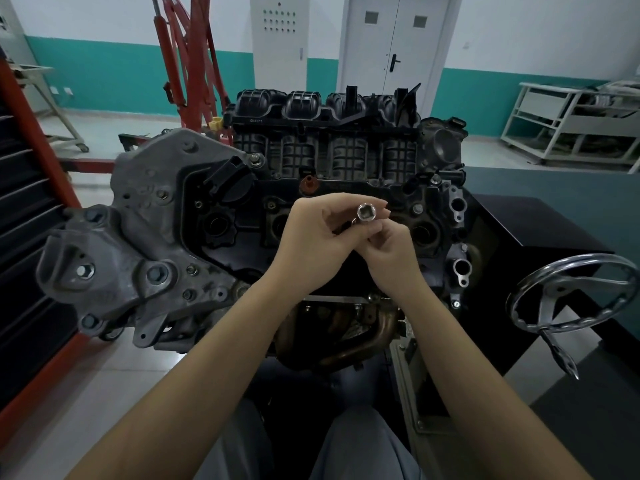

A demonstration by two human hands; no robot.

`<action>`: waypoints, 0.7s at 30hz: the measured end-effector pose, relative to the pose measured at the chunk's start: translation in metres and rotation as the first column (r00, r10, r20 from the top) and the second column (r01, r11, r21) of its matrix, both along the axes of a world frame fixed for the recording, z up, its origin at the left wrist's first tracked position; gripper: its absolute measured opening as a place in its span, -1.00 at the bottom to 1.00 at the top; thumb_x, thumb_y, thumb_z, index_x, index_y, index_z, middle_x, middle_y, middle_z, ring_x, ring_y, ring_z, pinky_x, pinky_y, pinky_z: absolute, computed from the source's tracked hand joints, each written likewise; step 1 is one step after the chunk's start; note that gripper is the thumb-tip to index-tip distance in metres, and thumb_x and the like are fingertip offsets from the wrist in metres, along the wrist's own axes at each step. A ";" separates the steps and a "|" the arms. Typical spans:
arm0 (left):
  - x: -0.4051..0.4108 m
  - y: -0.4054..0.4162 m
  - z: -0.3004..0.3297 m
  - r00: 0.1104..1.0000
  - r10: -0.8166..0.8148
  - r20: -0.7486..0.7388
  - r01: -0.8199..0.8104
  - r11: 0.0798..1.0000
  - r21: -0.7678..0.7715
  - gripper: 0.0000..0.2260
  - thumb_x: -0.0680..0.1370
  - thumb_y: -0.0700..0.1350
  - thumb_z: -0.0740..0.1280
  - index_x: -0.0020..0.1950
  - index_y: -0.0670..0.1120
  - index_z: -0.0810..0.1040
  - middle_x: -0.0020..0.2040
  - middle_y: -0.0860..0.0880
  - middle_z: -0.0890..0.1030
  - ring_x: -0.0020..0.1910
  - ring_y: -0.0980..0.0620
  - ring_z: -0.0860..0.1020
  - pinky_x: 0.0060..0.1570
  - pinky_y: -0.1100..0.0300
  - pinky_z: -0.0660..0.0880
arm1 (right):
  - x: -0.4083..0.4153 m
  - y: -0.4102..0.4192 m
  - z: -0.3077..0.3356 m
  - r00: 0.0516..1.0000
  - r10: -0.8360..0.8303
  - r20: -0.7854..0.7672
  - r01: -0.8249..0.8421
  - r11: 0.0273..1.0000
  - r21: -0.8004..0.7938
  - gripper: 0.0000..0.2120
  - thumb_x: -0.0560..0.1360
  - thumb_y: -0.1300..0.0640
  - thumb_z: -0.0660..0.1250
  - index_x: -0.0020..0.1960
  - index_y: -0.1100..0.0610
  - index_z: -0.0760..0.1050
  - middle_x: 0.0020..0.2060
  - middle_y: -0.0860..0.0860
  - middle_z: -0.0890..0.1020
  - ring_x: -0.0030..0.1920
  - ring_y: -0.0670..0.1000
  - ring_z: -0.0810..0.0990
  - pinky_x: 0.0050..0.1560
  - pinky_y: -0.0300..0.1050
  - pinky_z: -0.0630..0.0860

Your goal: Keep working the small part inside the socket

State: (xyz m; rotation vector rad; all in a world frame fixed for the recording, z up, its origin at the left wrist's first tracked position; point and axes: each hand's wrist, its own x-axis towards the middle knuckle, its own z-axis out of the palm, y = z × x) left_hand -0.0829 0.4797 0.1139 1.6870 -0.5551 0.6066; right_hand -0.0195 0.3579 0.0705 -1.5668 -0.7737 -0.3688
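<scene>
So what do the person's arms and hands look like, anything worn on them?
Both forearms are bare right up to the bottom edge of the picture: no sleeves show. The left hand and right hand wear no gloves, and no watch, ring or wristband can be seen. Below the arms, grey trousers cover the legs.

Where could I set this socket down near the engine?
The flat black stand top, between the engine and the chrome handwheel, shows bare. The engine's top is crowded with bolts, ports and ribbed manifold. Both hands pinch the socket.
</scene>
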 end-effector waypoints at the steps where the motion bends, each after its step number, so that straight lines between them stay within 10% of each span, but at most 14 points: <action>1: 0.000 0.002 0.000 0.999 -0.043 -0.016 0.043 0.999 -0.017 -0.77 0.46 -0.41 0.40 0.08 -0.24 0.64 -0.05 -0.11 0.69 0.00 0.02 0.68 0.08 0.16 0.58 | -0.001 0.000 0.000 1.000 0.004 -0.019 -0.004 1.000 -0.018 -0.77 0.50 0.27 0.30 -0.08 -0.07 0.54 -0.23 -0.30 0.65 -0.16 -0.27 0.61 -0.15 -0.41 0.46; 21: -0.001 -0.002 -0.001 1.000 0.027 0.014 -0.027 1.000 0.015 -0.73 0.40 -0.38 0.48 -0.02 -0.06 0.65 -0.12 0.04 0.68 -0.07 0.11 0.67 0.01 0.26 0.56 | 0.000 -0.002 -0.003 1.000 -0.015 -0.002 0.015 0.995 0.100 -0.75 0.44 0.39 0.39 -0.06 0.06 0.62 -0.16 -0.16 0.70 -0.07 -0.12 0.67 -0.04 -0.31 0.52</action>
